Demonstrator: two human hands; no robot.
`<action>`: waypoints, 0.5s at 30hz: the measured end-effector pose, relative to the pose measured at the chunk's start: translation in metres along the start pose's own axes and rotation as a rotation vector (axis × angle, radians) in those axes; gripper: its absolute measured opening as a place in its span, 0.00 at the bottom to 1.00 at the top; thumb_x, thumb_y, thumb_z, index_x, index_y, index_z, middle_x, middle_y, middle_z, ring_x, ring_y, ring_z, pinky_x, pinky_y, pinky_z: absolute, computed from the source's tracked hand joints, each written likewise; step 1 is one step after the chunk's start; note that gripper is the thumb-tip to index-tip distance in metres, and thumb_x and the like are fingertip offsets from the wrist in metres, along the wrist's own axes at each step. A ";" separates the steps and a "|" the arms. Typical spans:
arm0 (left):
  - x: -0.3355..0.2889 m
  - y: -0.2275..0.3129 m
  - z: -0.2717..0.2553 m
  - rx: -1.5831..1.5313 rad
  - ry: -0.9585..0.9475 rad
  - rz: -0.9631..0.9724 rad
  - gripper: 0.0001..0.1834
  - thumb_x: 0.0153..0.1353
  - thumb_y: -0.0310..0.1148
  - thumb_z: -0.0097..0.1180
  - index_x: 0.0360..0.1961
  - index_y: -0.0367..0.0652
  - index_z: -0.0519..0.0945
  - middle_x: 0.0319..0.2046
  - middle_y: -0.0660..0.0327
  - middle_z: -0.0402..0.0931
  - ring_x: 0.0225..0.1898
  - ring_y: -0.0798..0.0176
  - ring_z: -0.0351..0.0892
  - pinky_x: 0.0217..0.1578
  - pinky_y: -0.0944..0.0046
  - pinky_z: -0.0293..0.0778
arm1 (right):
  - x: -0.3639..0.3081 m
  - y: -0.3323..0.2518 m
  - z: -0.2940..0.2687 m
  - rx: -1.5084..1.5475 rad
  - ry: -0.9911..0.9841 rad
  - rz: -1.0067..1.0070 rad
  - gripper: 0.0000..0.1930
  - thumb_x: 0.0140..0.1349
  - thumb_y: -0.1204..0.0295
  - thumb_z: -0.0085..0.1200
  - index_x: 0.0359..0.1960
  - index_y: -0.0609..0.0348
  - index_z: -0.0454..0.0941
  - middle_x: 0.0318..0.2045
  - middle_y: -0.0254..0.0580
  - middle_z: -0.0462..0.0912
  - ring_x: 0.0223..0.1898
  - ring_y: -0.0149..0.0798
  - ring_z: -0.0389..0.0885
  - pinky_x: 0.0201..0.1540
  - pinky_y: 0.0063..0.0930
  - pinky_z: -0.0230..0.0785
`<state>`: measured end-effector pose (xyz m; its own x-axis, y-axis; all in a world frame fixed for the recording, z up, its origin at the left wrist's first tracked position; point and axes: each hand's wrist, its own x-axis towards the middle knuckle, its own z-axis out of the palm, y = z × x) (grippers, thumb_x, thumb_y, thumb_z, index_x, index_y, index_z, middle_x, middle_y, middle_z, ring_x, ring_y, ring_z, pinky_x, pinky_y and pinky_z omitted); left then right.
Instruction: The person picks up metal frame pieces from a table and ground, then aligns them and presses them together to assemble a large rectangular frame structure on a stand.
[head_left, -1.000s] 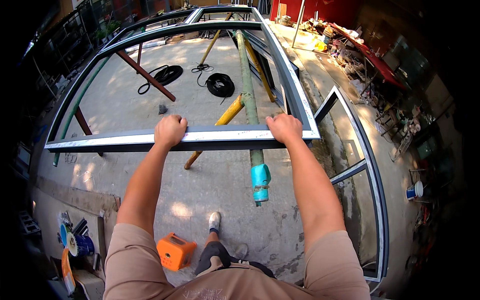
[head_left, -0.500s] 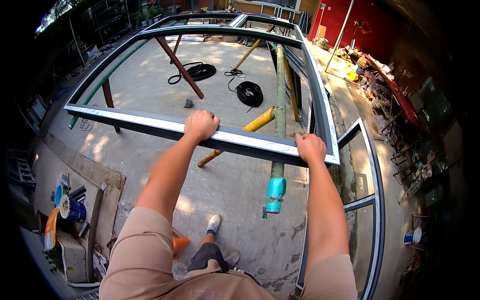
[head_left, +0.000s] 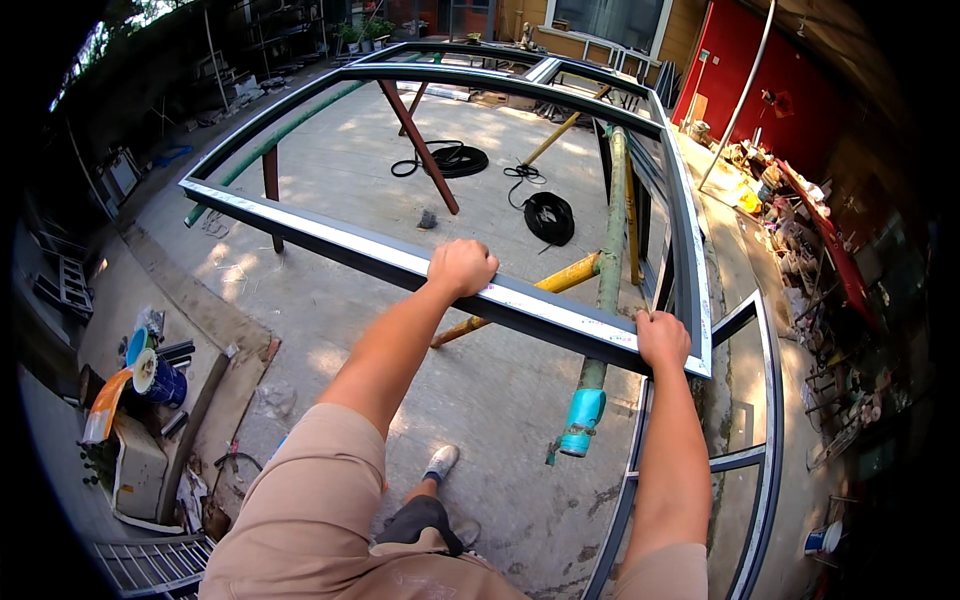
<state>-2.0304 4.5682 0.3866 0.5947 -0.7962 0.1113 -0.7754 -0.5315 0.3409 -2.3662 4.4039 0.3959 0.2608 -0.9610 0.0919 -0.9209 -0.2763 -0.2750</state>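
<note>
A large dark metal window frame [head_left: 370, 240] with a white-filmed upper face lies flat across two pipe trestles. My left hand [head_left: 463, 268] is wrapped round its near bar, right of the bar's middle. Close to the near right corner, my right hand [head_left: 662, 340] grips the same bar, its fingers curled over the edge. Under the right side runs a green pipe [head_left: 612, 240], whose near end is wrapped in turquoise tape [head_left: 580, 420]. A yellow leg [head_left: 570, 275] slants beneath the bar. The undersides of both hands are hidden.
A second dark frame [head_left: 765, 420] stands at my right. Black coils [head_left: 548, 218] of cord or strip lie on the concrete beyond the near bar. Buckets [head_left: 160, 380] and a ladder-like rack [head_left: 150, 565] are at the left. Piled clutter [head_left: 790, 210] lines the right side.
The view has shifted, so the frame and both hands appear farther right and lower. Both hands keep their hold on the near bar.
</note>
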 end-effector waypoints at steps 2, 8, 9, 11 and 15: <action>0.000 0.001 -0.001 0.003 -0.011 -0.003 0.21 0.64 0.46 0.51 0.40 0.46 0.92 0.41 0.46 0.88 0.46 0.40 0.87 0.54 0.45 0.80 | 0.000 -0.001 -0.001 -0.002 -0.001 0.002 0.23 0.67 0.49 0.51 0.41 0.53 0.91 0.45 0.58 0.89 0.51 0.63 0.85 0.59 0.53 0.75; -0.003 0.004 -0.005 -0.017 -0.028 -0.015 0.21 0.64 0.46 0.51 0.41 0.47 0.93 0.42 0.47 0.88 0.47 0.41 0.87 0.54 0.46 0.80 | -0.001 0.000 0.000 0.018 0.019 0.000 0.23 0.67 0.49 0.51 0.40 0.55 0.90 0.44 0.60 0.88 0.50 0.65 0.85 0.59 0.54 0.75; -0.003 0.003 -0.005 -0.016 -0.024 -0.014 0.21 0.64 0.46 0.51 0.41 0.47 0.93 0.42 0.47 0.88 0.47 0.41 0.87 0.54 0.45 0.80 | 0.000 0.000 0.000 0.014 0.016 0.001 0.23 0.66 0.49 0.51 0.40 0.55 0.91 0.44 0.60 0.89 0.50 0.64 0.85 0.59 0.53 0.75; -0.001 0.001 -0.003 -0.013 -0.020 -0.011 0.21 0.64 0.46 0.51 0.41 0.47 0.93 0.42 0.47 0.88 0.47 0.41 0.87 0.53 0.45 0.80 | -0.001 -0.002 -0.001 0.005 0.010 0.006 0.23 0.66 0.50 0.51 0.40 0.54 0.91 0.44 0.59 0.89 0.50 0.64 0.86 0.59 0.53 0.75; -0.001 0.000 -0.001 -0.013 -0.023 -0.009 0.22 0.64 0.46 0.51 0.41 0.47 0.92 0.42 0.46 0.88 0.47 0.41 0.87 0.53 0.45 0.80 | -0.001 -0.001 0.001 0.003 0.030 0.003 0.23 0.67 0.49 0.51 0.40 0.54 0.91 0.44 0.59 0.89 0.50 0.63 0.86 0.58 0.53 0.76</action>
<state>-2.0308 4.5689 0.3881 0.5963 -0.7981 0.0864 -0.7672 -0.5349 0.3540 -2.3654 4.4052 0.3956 0.2489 -0.9611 0.1195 -0.9209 -0.2731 -0.2781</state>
